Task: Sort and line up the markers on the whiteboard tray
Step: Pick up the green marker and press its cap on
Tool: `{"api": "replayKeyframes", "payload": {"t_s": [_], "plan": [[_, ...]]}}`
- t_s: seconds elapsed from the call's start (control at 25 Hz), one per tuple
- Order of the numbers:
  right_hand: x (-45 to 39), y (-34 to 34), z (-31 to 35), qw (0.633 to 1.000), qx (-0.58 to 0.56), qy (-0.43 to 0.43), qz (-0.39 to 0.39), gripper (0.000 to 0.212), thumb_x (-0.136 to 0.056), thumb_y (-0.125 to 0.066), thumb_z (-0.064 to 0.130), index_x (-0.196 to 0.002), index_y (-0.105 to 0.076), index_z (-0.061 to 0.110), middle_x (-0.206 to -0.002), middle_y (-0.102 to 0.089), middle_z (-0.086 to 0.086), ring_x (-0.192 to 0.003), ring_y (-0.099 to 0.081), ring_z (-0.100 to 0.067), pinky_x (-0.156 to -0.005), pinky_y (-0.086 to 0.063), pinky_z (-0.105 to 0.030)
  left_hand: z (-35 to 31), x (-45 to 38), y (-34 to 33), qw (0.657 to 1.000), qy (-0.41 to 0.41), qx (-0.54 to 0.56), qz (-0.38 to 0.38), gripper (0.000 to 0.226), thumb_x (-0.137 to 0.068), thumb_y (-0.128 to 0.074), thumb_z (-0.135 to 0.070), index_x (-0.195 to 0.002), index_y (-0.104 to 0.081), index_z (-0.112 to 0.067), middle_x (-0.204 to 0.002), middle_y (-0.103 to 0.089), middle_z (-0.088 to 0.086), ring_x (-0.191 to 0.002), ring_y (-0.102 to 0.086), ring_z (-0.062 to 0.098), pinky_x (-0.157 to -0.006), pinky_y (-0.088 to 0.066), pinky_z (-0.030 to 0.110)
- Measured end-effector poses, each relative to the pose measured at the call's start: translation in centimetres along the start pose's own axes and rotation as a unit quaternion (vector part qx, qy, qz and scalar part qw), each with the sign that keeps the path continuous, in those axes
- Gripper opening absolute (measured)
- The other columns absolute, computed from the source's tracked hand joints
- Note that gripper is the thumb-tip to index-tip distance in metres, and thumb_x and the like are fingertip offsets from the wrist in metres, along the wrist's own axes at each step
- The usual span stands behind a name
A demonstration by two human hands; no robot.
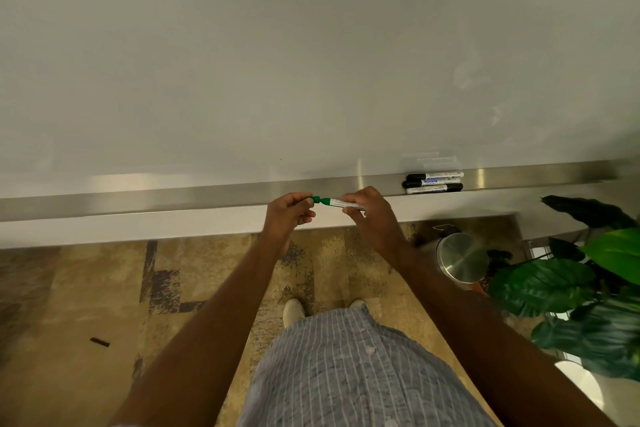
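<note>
I hold a green marker (333, 202) level, just in front of the metal whiteboard tray (173, 199). My left hand (289, 218) pinches its green cap end, and my right hand (372, 218) grips the white barrel. Three black markers (433, 182) lie side by side on the tray to the right, lined up parallel to the tray's length. The whiteboard (311, 62) above the tray is blank.
A round steel bin (462, 258) stands on the floor below the tray, right of my hands. A leafy green plant (588, 288) fills the right side. A small dark object (100, 342) lies on the patterned carpet at lower left.
</note>
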State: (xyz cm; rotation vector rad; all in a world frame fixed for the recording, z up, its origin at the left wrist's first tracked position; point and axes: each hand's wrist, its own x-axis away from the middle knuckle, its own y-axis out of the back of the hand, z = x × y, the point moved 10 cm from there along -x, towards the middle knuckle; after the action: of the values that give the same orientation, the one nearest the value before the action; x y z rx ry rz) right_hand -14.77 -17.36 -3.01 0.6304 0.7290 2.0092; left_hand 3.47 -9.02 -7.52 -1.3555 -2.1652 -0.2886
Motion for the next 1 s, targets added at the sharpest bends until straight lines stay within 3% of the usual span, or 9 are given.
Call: {"api": "replayKeyframes", "payload": {"t_s": [0.28,0.68,1.0], "plan": [[1.5,-0.4,1.1,0.999,-0.022,-0.027,-0.025,0.029,-0.097,-0.064,0.025,-0.125,-0.07,0.022,-0.105,-0.056,0.011,-0.09,-0.053,-0.001,-0.072,-0.037,-0.004,0.5,1.0,-0.4,0.996,0.013,0.084,0.011,0.009,-0.094,-0.067,-0.014,-0.099,-0.075,-0.013,-0.089,-0.077,0.006,-0.08,-0.073,0.017,-0.073,-0.059,0.025],[1.7,-0.7,2.6,0.999,-0.021,-0.03,-0.04,0.027,-0.096,-0.066,0.023,-0.122,-0.071,0.02,-0.099,-0.053,0.011,-0.081,-0.051,0.007,-0.065,-0.035,-0.002,0.5,1.3,-0.1,0.995,0.026,0.089,0.042,0.013,-0.098,-0.06,-0.008,-0.106,-0.07,-0.005,-0.093,-0.073,0.012,-0.079,-0.07,0.02,-0.072,-0.061,0.024],[0.5,-3.1,2.9,0.998,-0.043,-0.041,-0.012,0.026,-0.096,-0.066,0.023,-0.122,-0.071,0.021,-0.101,-0.057,0.009,-0.083,-0.053,0.003,-0.062,-0.039,0.0,0.1,0.8,1.9,0.998,0.017,0.06,0.017,0.012,-0.098,-0.06,-0.009,-0.103,-0.07,-0.008,-0.094,-0.073,0.013,-0.08,-0.07,0.021,-0.077,-0.061,0.027]]}}
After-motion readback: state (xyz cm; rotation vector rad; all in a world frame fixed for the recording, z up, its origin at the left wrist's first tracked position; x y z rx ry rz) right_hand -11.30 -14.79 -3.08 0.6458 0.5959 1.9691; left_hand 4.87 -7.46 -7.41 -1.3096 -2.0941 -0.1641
